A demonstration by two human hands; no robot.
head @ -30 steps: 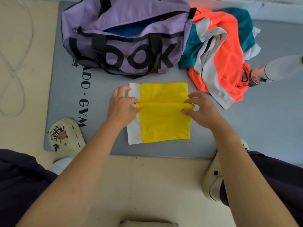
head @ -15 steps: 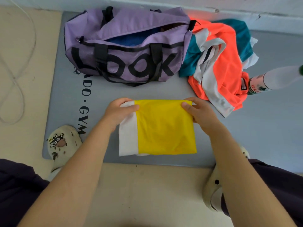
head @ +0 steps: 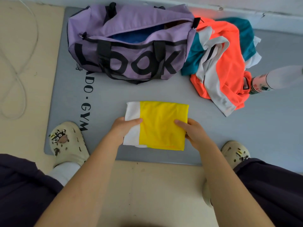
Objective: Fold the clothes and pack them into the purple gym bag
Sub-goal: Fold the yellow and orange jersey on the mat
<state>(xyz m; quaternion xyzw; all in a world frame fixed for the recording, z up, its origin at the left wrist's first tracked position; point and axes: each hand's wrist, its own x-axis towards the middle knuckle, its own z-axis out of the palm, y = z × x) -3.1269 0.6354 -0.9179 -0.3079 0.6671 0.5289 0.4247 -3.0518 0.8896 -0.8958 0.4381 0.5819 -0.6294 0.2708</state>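
Left hand (head: 123,128) and right hand (head: 192,134) grip the folded yellow garment (head: 161,125) between them.

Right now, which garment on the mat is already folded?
The yellow-and-white garment, a neat rectangle gripped by both hands; the orange and teal ones lie crumpled.

Yellow garment (head: 161,125) now folded square, both hands' grip shifted from far edge to its sides.

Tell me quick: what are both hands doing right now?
Left hand: grips the white left edge of the folded yellow garment.
Right hand: grips the garment's yellow right edge.
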